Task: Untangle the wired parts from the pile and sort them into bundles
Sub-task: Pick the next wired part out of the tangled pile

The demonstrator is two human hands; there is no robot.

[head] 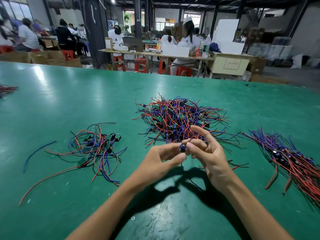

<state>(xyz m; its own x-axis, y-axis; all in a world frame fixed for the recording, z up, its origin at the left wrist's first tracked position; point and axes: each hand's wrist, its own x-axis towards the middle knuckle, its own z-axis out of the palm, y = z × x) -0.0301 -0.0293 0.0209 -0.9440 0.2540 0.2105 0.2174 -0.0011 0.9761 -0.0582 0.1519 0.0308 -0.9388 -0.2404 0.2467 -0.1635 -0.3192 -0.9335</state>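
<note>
Centrally, both hands pinch one small blue wired part (182,148): left hand (161,161) from 9 o'clock, right hand (207,153) from 3. Three heaps of thin red and blue leads lie on the glossy green table (69,94): tangled pile (180,118) at 12, loose bundle (97,146) at 9, combed bundle (290,158) at 3.

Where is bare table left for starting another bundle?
Bare green table spans the far left, behind the loose left group, and the near edge by the forearms. It is crowded between the tangled pile, both hands and the right bundle.
</note>
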